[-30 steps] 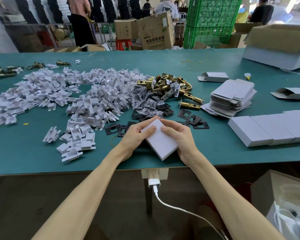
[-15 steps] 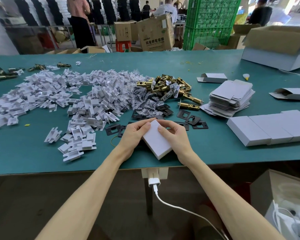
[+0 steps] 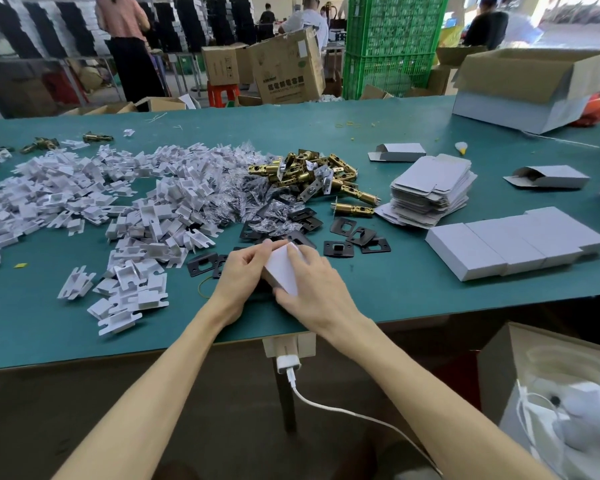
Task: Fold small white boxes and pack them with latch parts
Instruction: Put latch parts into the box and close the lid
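Note:
A small white box [image 3: 282, 268] sits tilted on its edge near the front of the green table [image 3: 413, 289], held between both hands. My left hand [image 3: 239, 271] grips its left side with fingers curled at the top corner. My right hand [image 3: 312, 285] lies over its right face and covers most of it. Behind the box lie black strike plates [image 3: 357, 235], a heap of brass latch bolts [image 3: 312, 174] and bagged screws [image 3: 257, 202]. A stack of flat box blanks [image 3: 430, 192] and a row of closed white boxes [image 3: 513, 244] rest to the right.
A wide spread of white cardboard inserts [image 3: 101, 209] covers the table's left half. Two half-folded boxes [image 3: 397, 152] [image 3: 548, 176] lie at the right rear, beside a large open carton [image 3: 527, 88]. A charger and cable [image 3: 288, 367] hang under the table's front edge. People stand in the background.
The box has turned from lying flat to standing steeper on its edge. My right hand has slid over its top face, and both hands have drawn closer together.

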